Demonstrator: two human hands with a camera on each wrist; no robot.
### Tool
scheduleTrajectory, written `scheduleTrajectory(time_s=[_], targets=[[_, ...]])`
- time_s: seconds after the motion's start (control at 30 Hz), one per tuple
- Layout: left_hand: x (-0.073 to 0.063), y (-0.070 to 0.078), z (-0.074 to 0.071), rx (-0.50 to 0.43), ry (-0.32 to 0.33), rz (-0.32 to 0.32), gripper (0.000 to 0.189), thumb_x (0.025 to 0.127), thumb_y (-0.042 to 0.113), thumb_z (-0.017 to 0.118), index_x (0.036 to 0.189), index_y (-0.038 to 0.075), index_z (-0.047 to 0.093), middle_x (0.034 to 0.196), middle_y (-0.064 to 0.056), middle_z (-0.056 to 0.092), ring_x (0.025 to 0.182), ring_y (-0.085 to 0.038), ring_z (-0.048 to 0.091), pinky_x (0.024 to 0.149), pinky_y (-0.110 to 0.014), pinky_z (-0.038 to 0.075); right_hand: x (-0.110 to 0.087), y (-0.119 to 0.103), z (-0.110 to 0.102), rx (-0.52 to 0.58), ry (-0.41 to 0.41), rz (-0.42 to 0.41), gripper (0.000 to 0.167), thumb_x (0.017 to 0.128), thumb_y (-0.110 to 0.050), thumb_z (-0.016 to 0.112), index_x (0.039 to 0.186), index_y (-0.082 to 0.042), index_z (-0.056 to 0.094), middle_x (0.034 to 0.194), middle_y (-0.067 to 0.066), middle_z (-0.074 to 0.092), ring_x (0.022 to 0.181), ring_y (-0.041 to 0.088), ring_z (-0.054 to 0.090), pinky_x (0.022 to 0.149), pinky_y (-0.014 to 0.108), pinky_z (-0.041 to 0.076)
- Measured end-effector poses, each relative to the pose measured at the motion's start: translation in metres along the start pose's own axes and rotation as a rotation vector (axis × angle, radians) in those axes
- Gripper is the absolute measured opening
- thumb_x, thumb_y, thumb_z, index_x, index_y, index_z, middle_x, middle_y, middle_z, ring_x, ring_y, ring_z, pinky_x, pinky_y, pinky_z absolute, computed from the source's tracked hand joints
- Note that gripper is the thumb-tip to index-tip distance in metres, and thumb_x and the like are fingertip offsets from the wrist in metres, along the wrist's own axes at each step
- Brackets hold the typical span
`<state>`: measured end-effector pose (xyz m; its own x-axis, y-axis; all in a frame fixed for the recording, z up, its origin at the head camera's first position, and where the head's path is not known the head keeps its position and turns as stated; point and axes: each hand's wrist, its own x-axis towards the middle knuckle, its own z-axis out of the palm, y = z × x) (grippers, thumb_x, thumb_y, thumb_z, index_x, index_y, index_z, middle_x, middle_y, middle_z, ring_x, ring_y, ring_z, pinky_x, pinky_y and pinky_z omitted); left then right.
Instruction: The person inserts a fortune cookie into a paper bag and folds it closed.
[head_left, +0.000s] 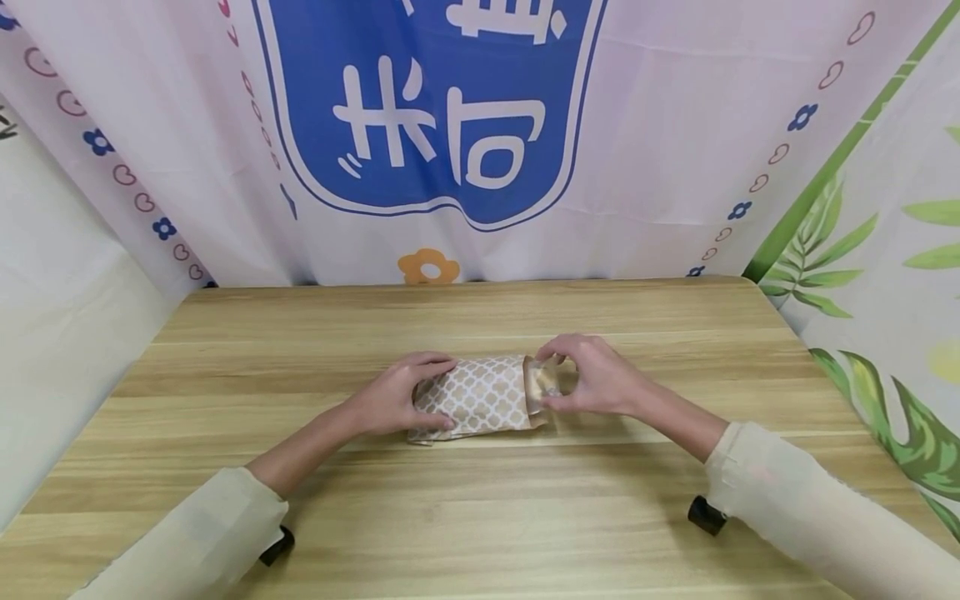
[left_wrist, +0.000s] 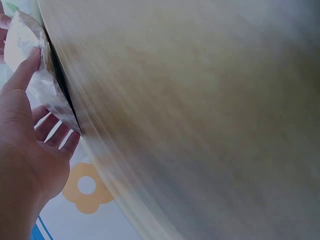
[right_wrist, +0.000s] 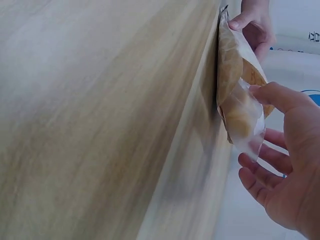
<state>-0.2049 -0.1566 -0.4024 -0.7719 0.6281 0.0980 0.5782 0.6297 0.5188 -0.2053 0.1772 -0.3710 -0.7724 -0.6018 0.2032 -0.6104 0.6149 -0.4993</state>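
Left hand (head_left: 392, 395) grips the patterned bag (head_left: 483, 393); right hand (head_left: 602, 379) pinches the packet (head_left: 541, 385) at its mouth, table edges (head_left: 600, 283) well apart.

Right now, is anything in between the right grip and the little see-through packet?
No, nothing visible is in the way: the right grip touches the see-through packet, which pokes out of the patterned paper bag's open end.

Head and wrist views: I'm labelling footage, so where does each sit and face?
Head: on the head, facing forward and down at the patterned bag; left hand, right hand, sleeves visible.
Left wrist: worn there, facing the left hand and patterned bag; part of right hand visible.
Right wrist: worn there, facing the right hand and clear packet; left hand beyond.
Both wrist views share patterned bag and tabletop.
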Motion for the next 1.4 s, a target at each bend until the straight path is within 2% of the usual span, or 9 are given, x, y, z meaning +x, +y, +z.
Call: scheduleTrajectory(time_s=[0.2,0.27,0.47,0.63,1.0,1.4], targets=[[0.000,0.001,0.000,0.003,0.000,0.003,0.088,0.082,0.046,0.087,0.149,-0.001,0.053,0.153,-0.019,0.050,0.142,-0.040,0.045,0.115,-0.057,0.041,-0.001,0.003,0.004,0.044,0.027,0.004,0.051,0.075,-0.019,0.091,0.117,0.000,0.072,0.113,0.012,0.075,0.098,0.028,0.068,0.076,0.042,0.060],[-0.001,0.001,0.000,0.007,0.001,0.004,0.088,0.082,0.046,0.087,0.149,-0.001,0.053,0.153,-0.019,0.051,0.142,-0.040,0.046,0.115,-0.058,0.041,0.000,0.004,0.006,0.049,0.036,0.007,0.050,0.074,-0.020,0.091,0.116,0.000,0.072,0.110,0.011,0.075,0.096,0.026,0.068,0.075,0.039,0.060],[-0.001,0.001,0.000,0.007,0.006,0.010,0.088,0.082,0.045,0.088,0.148,-0.001,0.054,0.152,-0.019,0.051,0.142,-0.040,0.046,0.115,-0.057,0.041,0.002,0.004,0.011,0.065,0.045,0.000,0.048,0.074,-0.017,0.092,0.114,0.000,0.072,0.107,0.010,0.075,0.094,0.023,0.069,0.077,0.034,0.060],[0.000,0.002,0.000,0.004,0.007,0.010,0.089,0.081,0.046,0.088,0.148,-0.001,0.054,0.152,-0.020,0.051,0.142,-0.040,0.046,0.115,-0.058,0.041,0.001,0.005,0.013,0.087,0.068,-0.004,0.047,0.073,-0.014,0.093,0.113,0.000,0.072,0.106,0.009,0.074,0.094,0.024,0.069,0.077,0.036,0.061],[0.000,0.001,0.000,-0.001,0.016,0.016,0.087,0.081,0.043,0.089,0.148,-0.001,0.054,0.152,-0.020,0.051,0.142,-0.041,0.046,0.114,-0.059,0.041,0.003,0.002,0.024,0.196,0.090,0.033,0.050,0.072,-0.013,0.095,0.113,0.002,0.070,0.106,0.010,0.070,0.097,0.025,0.068,0.079,0.031,0.062],[0.001,0.000,0.000,-0.009,0.024,0.023,0.087,0.080,0.041,0.090,0.147,-0.002,0.055,0.151,-0.021,0.052,0.141,-0.042,0.047,0.114,-0.060,0.041,0.005,0.000,0.033,0.248,0.133,0.031,0.046,0.072,0.000,0.090,0.111,0.006,0.068,0.107,0.014,0.070,0.096,0.028,0.069,0.079,0.030,0.063]])
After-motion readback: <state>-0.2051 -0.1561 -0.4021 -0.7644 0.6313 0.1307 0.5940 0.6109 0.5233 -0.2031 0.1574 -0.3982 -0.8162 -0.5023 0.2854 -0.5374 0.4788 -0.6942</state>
